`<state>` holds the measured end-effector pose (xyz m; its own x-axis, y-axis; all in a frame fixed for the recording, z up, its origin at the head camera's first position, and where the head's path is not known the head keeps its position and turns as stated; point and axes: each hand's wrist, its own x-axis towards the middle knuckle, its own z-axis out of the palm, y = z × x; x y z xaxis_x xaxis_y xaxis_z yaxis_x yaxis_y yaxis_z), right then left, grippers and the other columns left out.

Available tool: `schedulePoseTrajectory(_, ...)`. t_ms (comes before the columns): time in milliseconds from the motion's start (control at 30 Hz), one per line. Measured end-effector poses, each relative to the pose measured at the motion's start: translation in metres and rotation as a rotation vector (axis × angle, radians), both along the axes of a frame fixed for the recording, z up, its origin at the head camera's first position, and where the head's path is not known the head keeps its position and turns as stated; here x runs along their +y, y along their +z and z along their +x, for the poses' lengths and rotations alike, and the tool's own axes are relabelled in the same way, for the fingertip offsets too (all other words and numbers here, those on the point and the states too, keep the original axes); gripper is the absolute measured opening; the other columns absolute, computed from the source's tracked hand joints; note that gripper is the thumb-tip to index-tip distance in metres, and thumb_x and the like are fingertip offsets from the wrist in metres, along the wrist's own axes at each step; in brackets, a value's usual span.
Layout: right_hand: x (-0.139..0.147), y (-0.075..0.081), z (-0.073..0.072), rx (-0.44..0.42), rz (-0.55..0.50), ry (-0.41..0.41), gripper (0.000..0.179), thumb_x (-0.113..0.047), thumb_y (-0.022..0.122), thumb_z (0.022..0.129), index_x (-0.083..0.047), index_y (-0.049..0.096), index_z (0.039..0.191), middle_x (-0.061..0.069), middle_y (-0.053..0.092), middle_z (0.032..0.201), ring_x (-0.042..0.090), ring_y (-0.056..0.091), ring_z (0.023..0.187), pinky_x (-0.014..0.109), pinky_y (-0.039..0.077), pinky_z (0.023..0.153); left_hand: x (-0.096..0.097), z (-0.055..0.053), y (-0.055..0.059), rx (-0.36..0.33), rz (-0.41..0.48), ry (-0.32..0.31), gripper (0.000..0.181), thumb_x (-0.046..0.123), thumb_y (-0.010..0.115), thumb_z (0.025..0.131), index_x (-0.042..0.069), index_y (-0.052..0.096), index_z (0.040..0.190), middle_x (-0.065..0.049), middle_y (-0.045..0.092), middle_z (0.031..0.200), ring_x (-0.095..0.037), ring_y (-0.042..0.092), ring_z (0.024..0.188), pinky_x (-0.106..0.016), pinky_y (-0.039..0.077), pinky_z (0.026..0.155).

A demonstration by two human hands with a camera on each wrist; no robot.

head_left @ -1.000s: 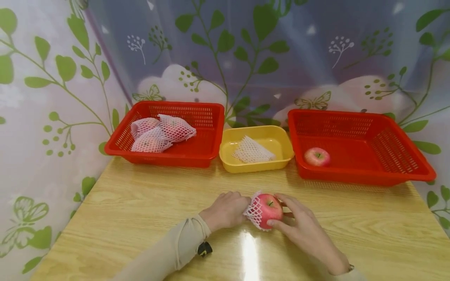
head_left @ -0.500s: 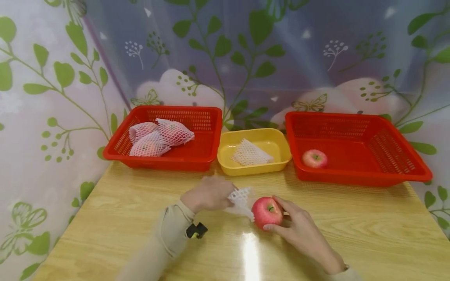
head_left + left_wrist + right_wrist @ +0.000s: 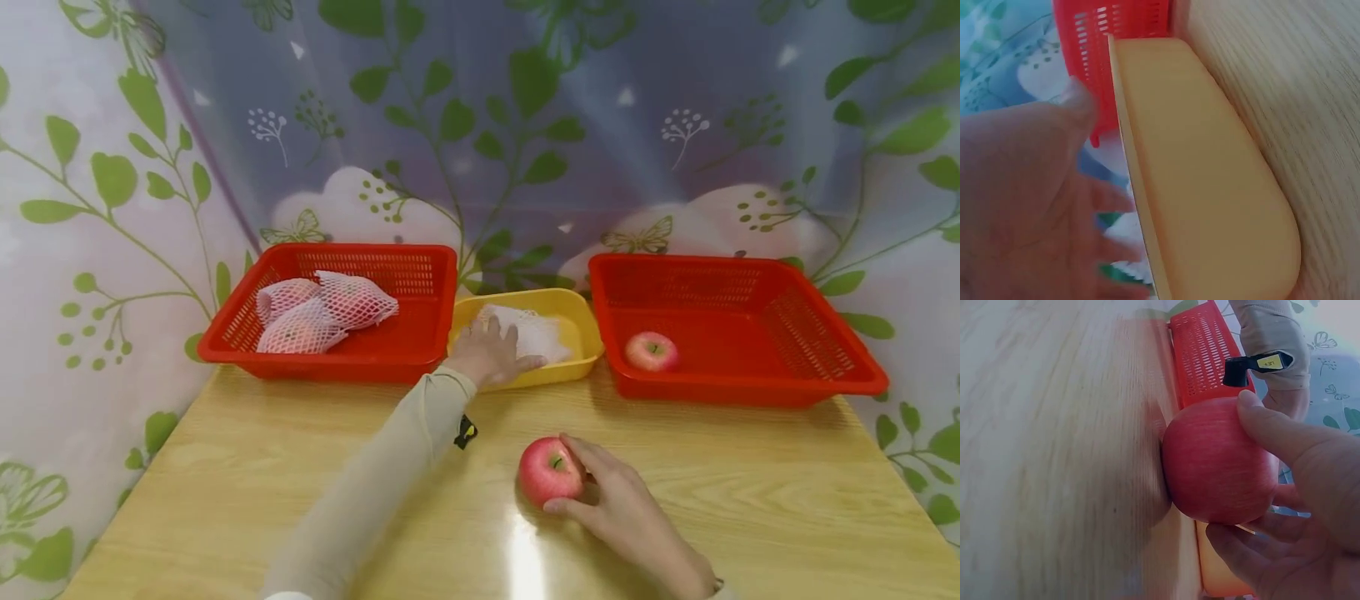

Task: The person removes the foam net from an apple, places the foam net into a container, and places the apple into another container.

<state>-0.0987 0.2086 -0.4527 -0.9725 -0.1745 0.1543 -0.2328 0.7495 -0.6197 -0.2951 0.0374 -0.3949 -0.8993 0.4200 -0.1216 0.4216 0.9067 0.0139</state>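
My right hand (image 3: 630,508) grips a bare red apple (image 3: 551,473) that stands on the table, thumb on the near side and fingers round the far side. In the right wrist view the same apple (image 3: 1219,462) sits between thumb and fingers. My left hand (image 3: 491,354) is spread over the front rim of the yellow basin (image 3: 588,337), its fingers apart and holding nothing. White foam nets (image 3: 536,333) lie in the basin by the fingertips, blurred. In the left wrist view the left hand (image 3: 1029,200) is beside the basin wall (image 3: 1197,162).
The left red basket (image 3: 420,329) holds several net-wrapped apples (image 3: 303,321). In the right red basket (image 3: 742,350) lies one bare apple (image 3: 651,352). Both baskets flank the basin along the back of the wooden table (image 3: 247,483), before a patterned curtain.
The left hand pulled the foam net off the apple, carried it forward and let it go in the yellow basin. The right hand keeps its grip on the apple.
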Motion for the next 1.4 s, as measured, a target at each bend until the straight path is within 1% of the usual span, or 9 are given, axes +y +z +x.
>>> schedulePoseTrajectory(133,-0.004,0.002,0.001,-0.004,0.006,-0.005,0.082,-0.042,0.084,0.080,-0.005,0.053,0.146,0.014,0.056,0.146,0.035,0.053,0.135,0.052,0.043,0.110,0.001,0.004,0.004,0.185,0.060,0.032,0.094,0.078,0.036,0.093,0.006,0.042,0.153,-0.018,0.022,0.166,-0.038,0.025,0.150,-0.054,0.026,0.121)
schedulePoseTrajectory(267,-0.007,0.005,0.002,0.002,0.009,-0.011,0.082,-0.041,0.084,0.079,-0.006,0.053,0.146,0.014,0.056,0.147,0.034,0.053,0.135,0.051,0.043,0.111,0.013,0.010,0.024,0.373,0.121,-0.010,0.080,0.071,0.046,0.095,0.005,0.059,0.137,-0.014,0.044,0.152,-0.034,0.041,0.137,-0.050,0.038,0.112)
schedulePoseTrajectory(433,-0.011,0.006,-0.001,-0.005,0.004,0.006,0.082,-0.043,0.083,0.080,-0.006,0.053,0.146,0.012,0.055,0.148,0.033,0.053,0.136,0.051,0.043,0.112,0.025,0.020,0.044,0.204,0.068,-0.048,0.050,0.057,0.051,0.100,0.015,0.072,0.113,-0.005,0.066,0.126,-0.028,0.060,0.118,-0.046,0.051,0.097)
schedulePoseTrajectory(533,-0.012,0.006,-0.002,-0.017,0.005,0.008,0.083,-0.042,0.084,0.080,-0.006,0.052,0.147,0.013,0.054,0.149,0.033,0.052,0.137,0.051,0.042,0.112,0.023,0.019,0.043,0.036,0.051,0.013,0.040,0.052,0.053,0.101,0.019,0.072,0.113,0.001,0.069,0.121,-0.023,0.062,0.118,-0.047,0.052,0.097)
schedulePoseTrajectory(633,-0.012,0.006,-0.002,-0.030,0.008,0.002,0.083,-0.040,0.085,0.079,-0.006,0.051,0.148,0.014,0.053,0.149,0.034,0.051,0.137,0.051,0.041,0.113,0.016,0.014,0.035,-0.027,0.046,0.072,0.036,0.046,0.053,0.103,0.019,0.072,0.116,0.001,0.069,0.122,-0.024,0.062,0.118,-0.047,0.052,0.099)
schedulePoseTrajectory(800,-0.009,0.006,0.000,-0.063,0.018,-0.015,0.083,-0.041,0.084,0.080,-0.007,0.051,0.148,0.015,0.052,0.150,0.036,0.050,0.138,0.053,0.040,0.113,0.005,0.008,0.028,0.061,-0.082,0.058,0.041,0.043,0.047,0.105,0.016,0.073,0.121,-0.010,0.061,0.128,-0.029,0.054,0.122,-0.045,0.053,0.099)
schedulePoseTrajectory(1067,-0.002,0.003,0.001,-0.053,-0.004,-0.076,0.084,-0.043,0.085,0.079,-0.009,0.051,0.148,0.014,0.053,0.149,0.037,0.051,0.136,0.056,0.043,0.111,0.010,0.017,0.039,0.211,-0.016,0.118,0.041,0.039,0.051,0.104,0.022,0.058,0.141,-0.012,0.056,0.120,-0.029,0.060,0.105,-0.042,0.058,0.074)
schedulePoseTrajectory(1200,0.010,0.008,0.004,-0.029,-0.017,-0.114,0.084,-0.045,0.084,0.079,-0.008,0.052,0.147,0.015,0.055,0.147,0.037,0.057,0.130,0.056,0.047,0.105,0.026,0.030,0.048,0.239,-0.027,0.022,0.034,0.044,0.056,0.101,0.024,0.068,0.126,-0.007,0.047,0.129,-0.026,0.050,0.115,-0.044,0.056,0.082)
schedulePoseTrajectory(1400,0.047,0.041,0.000,0.048,-0.032,-0.153,0.082,-0.044,0.082,0.082,-0.006,0.050,0.148,0.018,0.056,0.145,0.038,0.067,0.113,0.056,0.054,0.094,0.069,0.036,0.037,0.182,0.191,-0.157,0.061,0.057,0.049,0.101,0.018,0.051,0.148,-0.003,0.050,0.152,-0.020,0.048,0.138,-0.037,0.051,0.105)
